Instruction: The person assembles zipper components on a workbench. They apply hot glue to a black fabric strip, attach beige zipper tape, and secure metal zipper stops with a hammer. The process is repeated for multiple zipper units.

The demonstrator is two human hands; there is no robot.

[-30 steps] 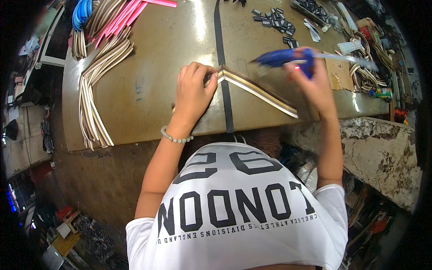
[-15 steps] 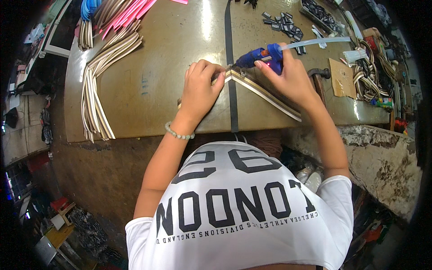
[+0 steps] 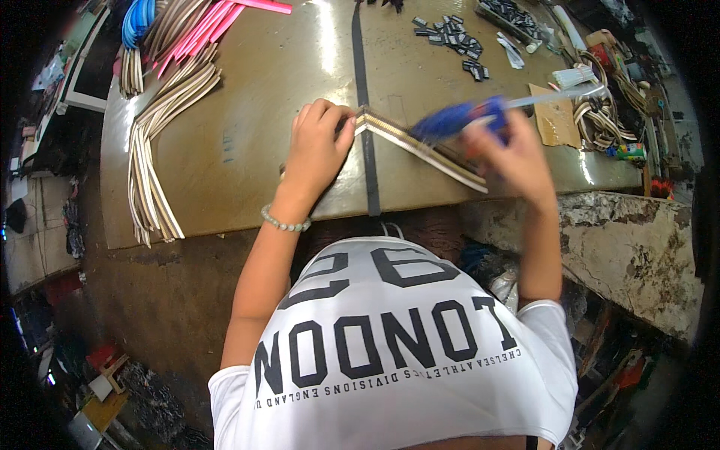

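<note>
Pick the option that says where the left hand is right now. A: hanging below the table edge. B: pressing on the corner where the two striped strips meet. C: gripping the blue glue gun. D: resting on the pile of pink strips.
B: the left hand presses on the corner of the striped strips, while the right hand holds the blue glue gun.

Small green-and-red package (image 3: 631, 152) at the workbench's (image 3: 247, 150) right edge

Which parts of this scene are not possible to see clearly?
- Head view: the right hand and the blue glue gun it holds are motion-blurred, so the grip is unclear.
- The left hand covers one end of the striped strip.
- The small dark clips are too small to identify.
- The pink strips are cut off by the top edge.
</note>
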